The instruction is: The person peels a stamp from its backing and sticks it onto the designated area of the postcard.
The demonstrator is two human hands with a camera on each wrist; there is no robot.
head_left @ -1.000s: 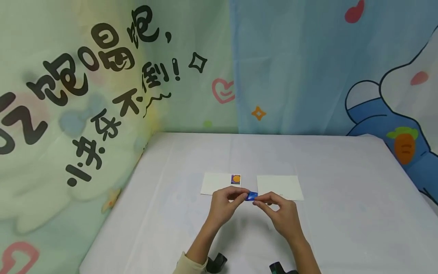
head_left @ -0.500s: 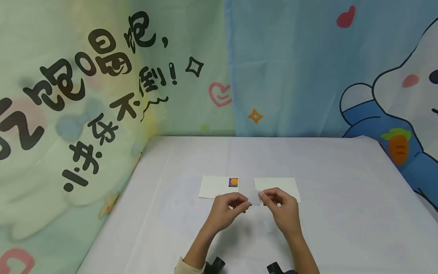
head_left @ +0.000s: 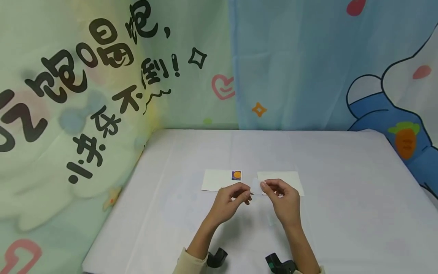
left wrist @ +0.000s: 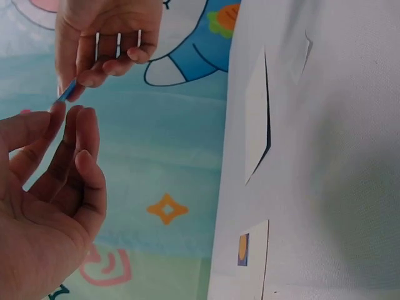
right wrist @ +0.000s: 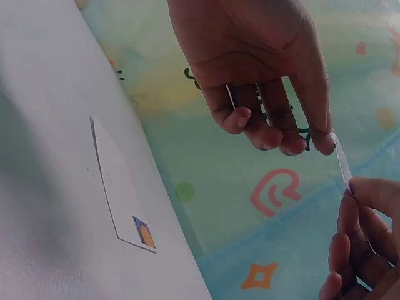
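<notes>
Between my two hands, over the white table, is a small flat sticker like a stamp, blue where its face shows in the left wrist view (left wrist: 65,91) and white on the side in the right wrist view (right wrist: 342,161). My left hand (head_left: 230,201) pinches one end between thumb and index finger. The thumb and fingertips of my right hand (head_left: 283,198) pinch the other end. Behind the hands lie two white cards like envelopes; the left card (head_left: 216,179) bears a purple and orange stamp (head_left: 236,175), and the right card (head_left: 285,177) is partly covered by my right hand.
A thin see-through scrap (left wrist: 304,59) with a raised edge lies on the white tabletop (head_left: 342,220) near the right card. Printed cloth (head_left: 291,68) hangs along the back and left sides. Black wrist cameras (head_left: 217,258) sit at both wrists.
The sticker showed its blue face in the head view one second ago; now its pale side shows there. My right hand has turned, and its fingertips have moved slightly away from the left.
</notes>
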